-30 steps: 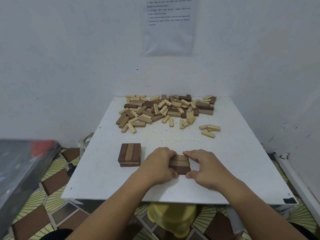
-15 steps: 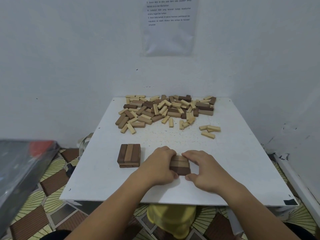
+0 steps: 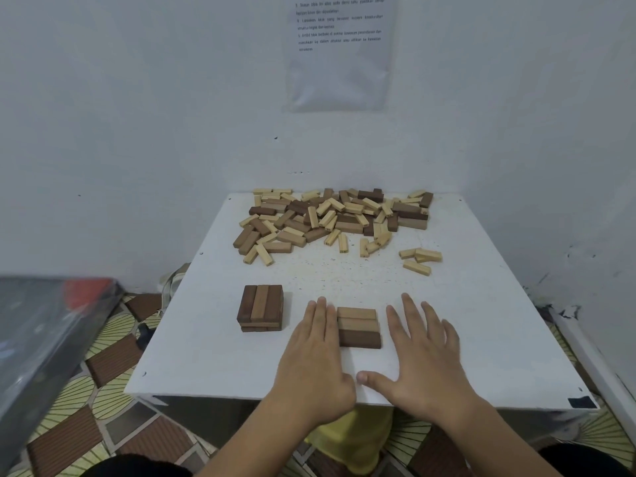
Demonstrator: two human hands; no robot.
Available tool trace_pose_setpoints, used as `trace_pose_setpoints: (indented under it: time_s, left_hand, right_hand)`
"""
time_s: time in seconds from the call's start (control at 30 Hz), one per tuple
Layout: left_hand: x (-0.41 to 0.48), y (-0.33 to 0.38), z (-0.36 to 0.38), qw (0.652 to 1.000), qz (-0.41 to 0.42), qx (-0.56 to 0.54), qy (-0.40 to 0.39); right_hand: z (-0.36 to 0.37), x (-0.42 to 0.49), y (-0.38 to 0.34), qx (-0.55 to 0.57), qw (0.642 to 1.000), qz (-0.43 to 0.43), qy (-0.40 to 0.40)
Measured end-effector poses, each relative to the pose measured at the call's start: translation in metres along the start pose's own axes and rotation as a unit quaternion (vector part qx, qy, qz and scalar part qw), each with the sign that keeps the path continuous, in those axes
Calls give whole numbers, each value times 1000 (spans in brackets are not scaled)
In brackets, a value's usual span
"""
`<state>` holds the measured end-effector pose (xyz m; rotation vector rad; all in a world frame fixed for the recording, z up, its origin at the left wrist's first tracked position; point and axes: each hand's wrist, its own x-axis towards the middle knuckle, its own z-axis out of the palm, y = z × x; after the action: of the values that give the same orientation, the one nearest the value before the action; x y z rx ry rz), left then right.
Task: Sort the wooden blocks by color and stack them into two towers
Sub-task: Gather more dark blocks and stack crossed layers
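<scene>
A row of three brown blocks point(image 3: 358, 327) lies flat on the white table point(image 3: 481, 321) near its front edge. My left hand point(image 3: 315, 352) is flat with straight fingers, its edge against the row's left side. My right hand point(image 3: 421, 352) lies flat with spread fingers just right of the row, a small gap between them. A two-layer stack of dark brown blocks point(image 3: 260, 307) stands to the left of both hands. A mixed pile of light and dark blocks point(image 3: 330, 220) covers the far part of the table.
A few light blocks point(image 3: 420, 259) lie apart at the right of the pile. White walls close the table in at the back and right. A grey plastic-wrapped object point(image 3: 44, 339) sits low on the left above the patterned floor.
Both hands have let go of the three-block row and flattened out. The right hand has drawn a little to the right, and the whole row is now uncovered.
</scene>
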<state>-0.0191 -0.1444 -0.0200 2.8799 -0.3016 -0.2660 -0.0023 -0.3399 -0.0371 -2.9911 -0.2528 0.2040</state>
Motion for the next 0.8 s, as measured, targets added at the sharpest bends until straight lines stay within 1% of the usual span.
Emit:
trace_pose_setpoints:
  time_s: [0.13, 0.27, 0.37, 0.53, 0.8]
  left_hand:
    - [8, -3, 8, 1000, -22, -10, -11]
    - [12, -8, 5, 999, -17, 3, -44]
    - [17, -7, 3, 998, -17, 4, -56]
    - [20, -4, 4, 998, -19, 21, -61]
    - [19, -7, 0, 997, -4, 19, -70]
  right_hand:
    - [1, 2, -6, -17, 1000, -2, -3]
    - [1, 5, -8, -25, 1000, -9, -8]
    - [5, 6, -9, -27, 1000, -13, 3]
    - [7, 8, -13, -25, 999, -17, 12]
    - [7, 8, -12, -24, 999, -22, 16]
